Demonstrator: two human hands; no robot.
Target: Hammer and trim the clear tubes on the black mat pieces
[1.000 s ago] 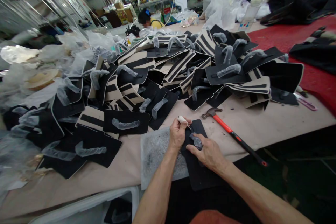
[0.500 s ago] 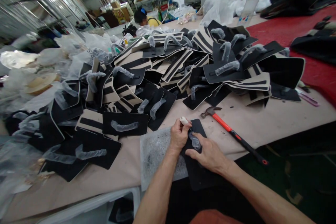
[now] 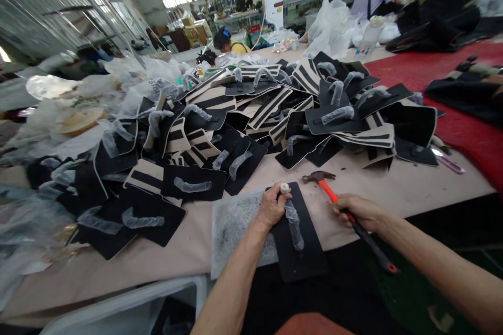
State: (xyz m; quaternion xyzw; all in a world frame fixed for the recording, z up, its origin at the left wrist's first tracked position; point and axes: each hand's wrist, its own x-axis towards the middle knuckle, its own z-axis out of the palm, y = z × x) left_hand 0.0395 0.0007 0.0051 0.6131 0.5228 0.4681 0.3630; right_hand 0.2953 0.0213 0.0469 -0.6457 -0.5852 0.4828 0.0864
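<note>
1. Hammer (image 3: 328, 190) sits in the grip of the right hand (image 3: 359, 210), whose fingers curl around its orange-red and black handle; the claw head sticks out beyond them on the far side, and the black butt end comes out on the near side.
2. From where I stand, the left hand (image 3: 274, 205) has its grip pinched together on a white-topped tool (image 3: 284, 188); the pale top pokes out above the fingers, and I can't make out its lower end.
3. Beneath that left grip lies a black panel (image 3: 312, 241), flat and partly over a speckled gray board (image 3: 231, 220).
4. Along the panel runs a plastic-wrapped handle (image 3: 294, 225), its far end just beside the left fingers and its near end pointing toward the person.
5. Over the counter (image 3: 196, 225), the hammer's head is near the panel's far right corner, apart from the white-topped tool; I can't tell whether it touches the surface.
6. Beyond both hands spreads a heap of similar panels (image 3: 271, 107), some black side up with wrapped handles, others showing cream and black stripes.
7. Off to the right I see a pink cutter (image 3: 450, 162) near a red sheet (image 3: 463, 120).
</note>
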